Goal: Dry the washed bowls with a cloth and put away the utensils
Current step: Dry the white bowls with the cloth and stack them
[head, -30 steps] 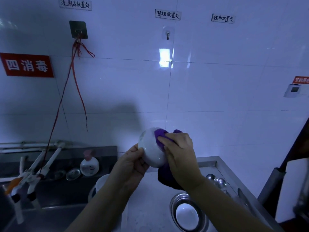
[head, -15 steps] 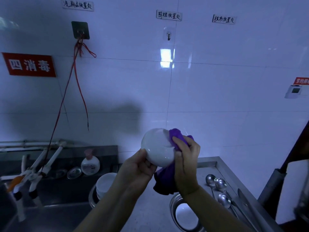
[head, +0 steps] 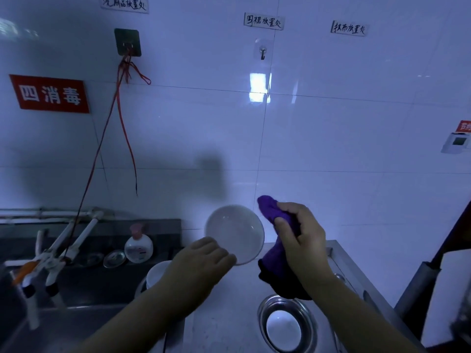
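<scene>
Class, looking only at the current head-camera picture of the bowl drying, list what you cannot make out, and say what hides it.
Head view:
- Left hand fingers behind the white bowl: hidden by bowl and hand.
- Stacked bowls: covered by the left forearm, count unclear.
- Lower purple cloth: lost in shadow.
- Spoons by the right hand: hidden behind the right forearm.

1. I am reading a red sign (head: 49, 94) on the tiled wall (head: 331, 123) at about ten o'clock; its white characters are showing "四消毒".
2. At twelve o'clock, a small white label (head: 263, 21) above a hook (head: 262, 52) is reading "围裙放置处".
3. Toward one o'clock, another handwritten label (head: 349, 28) is reading "抹布放置处".
4. At eleven o'clock, a top-edge label (head: 124, 5) is ending in "品放置处"; I am not making out its first characters.
5. At three o'clock, a red plaque (head: 464, 126) is running out of view, unreadable.
</scene>
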Demonstrator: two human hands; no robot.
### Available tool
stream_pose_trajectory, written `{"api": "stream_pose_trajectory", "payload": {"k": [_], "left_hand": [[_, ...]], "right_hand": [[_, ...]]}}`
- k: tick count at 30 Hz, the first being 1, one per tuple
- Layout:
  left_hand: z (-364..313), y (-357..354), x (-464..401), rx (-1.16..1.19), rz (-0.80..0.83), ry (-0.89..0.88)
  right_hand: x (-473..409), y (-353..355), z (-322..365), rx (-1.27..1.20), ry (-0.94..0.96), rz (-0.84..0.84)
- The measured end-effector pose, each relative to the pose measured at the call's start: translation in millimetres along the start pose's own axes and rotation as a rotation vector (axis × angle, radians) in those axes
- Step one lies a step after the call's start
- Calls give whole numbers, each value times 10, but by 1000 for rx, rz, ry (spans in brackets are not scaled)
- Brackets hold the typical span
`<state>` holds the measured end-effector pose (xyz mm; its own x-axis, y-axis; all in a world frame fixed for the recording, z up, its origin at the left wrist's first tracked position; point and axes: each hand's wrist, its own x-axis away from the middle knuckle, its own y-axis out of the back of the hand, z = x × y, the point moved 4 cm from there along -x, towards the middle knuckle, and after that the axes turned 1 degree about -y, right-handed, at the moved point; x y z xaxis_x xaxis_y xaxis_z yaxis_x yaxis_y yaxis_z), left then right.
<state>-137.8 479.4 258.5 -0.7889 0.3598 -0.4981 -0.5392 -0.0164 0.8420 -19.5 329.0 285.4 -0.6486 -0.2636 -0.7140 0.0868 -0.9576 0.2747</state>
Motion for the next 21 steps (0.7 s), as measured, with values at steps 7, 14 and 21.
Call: {"api": "stream_pose_trajectory", "payload": {"k": [7, 14, 21], "left_hand": [[-53, -76, 30, -80, 7, -157], [55, -64, 144, -71, -57, -217], [208, -186, 378, -25, 22, -229]], "right_hand": [[145, -437, 199, 723, 737, 315], [182, -658, 209, 679, 847, 439], [271, -770, 21, 769, 916, 753]]}}
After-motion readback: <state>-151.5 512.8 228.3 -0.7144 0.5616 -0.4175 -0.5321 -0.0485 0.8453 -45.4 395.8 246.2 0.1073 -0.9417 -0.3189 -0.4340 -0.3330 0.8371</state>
